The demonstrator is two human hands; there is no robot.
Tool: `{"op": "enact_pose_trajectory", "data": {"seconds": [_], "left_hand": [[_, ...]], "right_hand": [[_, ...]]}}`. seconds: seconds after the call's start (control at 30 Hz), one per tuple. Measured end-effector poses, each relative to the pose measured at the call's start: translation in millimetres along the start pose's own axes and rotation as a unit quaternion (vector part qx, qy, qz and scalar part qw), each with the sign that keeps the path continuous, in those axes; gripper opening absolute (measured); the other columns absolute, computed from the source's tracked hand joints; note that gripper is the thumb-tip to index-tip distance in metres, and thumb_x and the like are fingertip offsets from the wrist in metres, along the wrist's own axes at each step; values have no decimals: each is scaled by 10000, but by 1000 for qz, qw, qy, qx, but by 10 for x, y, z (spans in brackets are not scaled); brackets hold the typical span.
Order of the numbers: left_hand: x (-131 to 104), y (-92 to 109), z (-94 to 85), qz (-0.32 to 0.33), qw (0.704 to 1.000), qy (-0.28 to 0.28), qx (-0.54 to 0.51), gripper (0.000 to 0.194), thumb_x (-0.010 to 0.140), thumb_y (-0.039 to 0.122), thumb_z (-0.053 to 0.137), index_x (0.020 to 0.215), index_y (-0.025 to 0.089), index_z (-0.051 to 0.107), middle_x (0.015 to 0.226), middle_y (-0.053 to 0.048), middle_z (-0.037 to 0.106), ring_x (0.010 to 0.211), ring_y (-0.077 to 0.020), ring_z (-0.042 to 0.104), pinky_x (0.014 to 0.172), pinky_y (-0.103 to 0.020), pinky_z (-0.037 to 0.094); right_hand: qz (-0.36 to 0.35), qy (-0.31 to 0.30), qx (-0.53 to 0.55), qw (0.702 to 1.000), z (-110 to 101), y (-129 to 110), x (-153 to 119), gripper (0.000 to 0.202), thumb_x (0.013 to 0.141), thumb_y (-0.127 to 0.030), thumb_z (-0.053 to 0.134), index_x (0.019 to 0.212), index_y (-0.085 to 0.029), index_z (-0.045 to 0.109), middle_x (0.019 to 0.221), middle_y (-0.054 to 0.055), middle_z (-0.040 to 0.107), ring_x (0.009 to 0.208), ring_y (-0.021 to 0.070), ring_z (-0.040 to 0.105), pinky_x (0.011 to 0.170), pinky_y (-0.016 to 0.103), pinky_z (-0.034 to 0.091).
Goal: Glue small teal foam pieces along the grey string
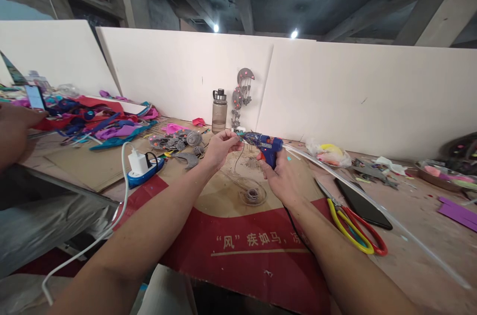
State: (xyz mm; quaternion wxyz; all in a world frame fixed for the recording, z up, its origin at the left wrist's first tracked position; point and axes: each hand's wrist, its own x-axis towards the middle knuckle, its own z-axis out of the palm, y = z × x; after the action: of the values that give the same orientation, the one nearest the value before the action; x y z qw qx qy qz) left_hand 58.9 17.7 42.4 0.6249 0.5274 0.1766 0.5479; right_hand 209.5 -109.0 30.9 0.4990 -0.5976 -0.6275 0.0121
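Observation:
My right hand (282, 176) is wrapped round the handle of a blue hot glue gun (269, 145), whose nozzle points left. At the nozzle, the fingertips of my left hand (220, 148) are pinched on a thin grey cord (236, 163). The cord hangs from there to a loose coil (252, 196) on the cardboard. A small greenish bit shows by the fingertips, too small to name. Left of that hand lie grey felt pieces (169, 141) with pink dots and a grey crescent (187, 159).
A water bottle (219, 111) and a hanging grey felt ornament (245, 76) stand at the white board. Scissors (352, 228), a phone (363, 203) and a long clear strip (387, 213) lie right. A power strip (143, 176) and another person's hand (18, 126) are left.

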Motion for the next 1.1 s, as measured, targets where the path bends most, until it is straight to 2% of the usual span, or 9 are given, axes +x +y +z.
{"op": "enact_pose_trajectory", "data": {"seconds": [0.13,0.37,0.7,0.9,1.1], "left_hand": [[1,-2,2,1,1000,3,1,344,572,303,830,722,133,571,627,-10,640,597,-122,640,619,-258,506],[4,-12,-2,-2,1000,2,4,351,574,300,832,720,138,557,628,-3,638,601,-125,645,628,-263,511],[-6,9,7,2,1000,3,5,346,571,302,834,709,136,564,621,-11,644,596,-127,645,625,-266,511],[0,-18,-2,2,1000,0,2,360,565,308,841,720,133,568,635,-19,650,605,-132,648,629,-271,513],[20,-46,-27,5,1000,0,0,376,562,323,844,728,130,567,632,-15,641,606,-133,648,635,-278,515]], "right_hand": [[5,-17,23,1000,-26,-58,-6,313,869,-350,468,1155,-223,460,1060,120,656,926,273,623,807,392,487],[5,2,-2,1000,-30,-70,2,363,858,-341,480,1200,-223,454,1168,136,630,1033,289,603,860,403,473],[-5,2,9,1000,0,-30,-6,328,864,-336,490,1163,-211,440,1073,130,641,954,291,608,813,430,483],[-15,16,-4,1000,7,-15,-9,355,863,-340,497,1187,-211,431,1031,122,646,881,285,612,740,417,484],[-9,-1,6,1000,24,10,-15,297,878,-359,493,1132,-213,445,950,104,654,823,267,606,691,388,472]]}}
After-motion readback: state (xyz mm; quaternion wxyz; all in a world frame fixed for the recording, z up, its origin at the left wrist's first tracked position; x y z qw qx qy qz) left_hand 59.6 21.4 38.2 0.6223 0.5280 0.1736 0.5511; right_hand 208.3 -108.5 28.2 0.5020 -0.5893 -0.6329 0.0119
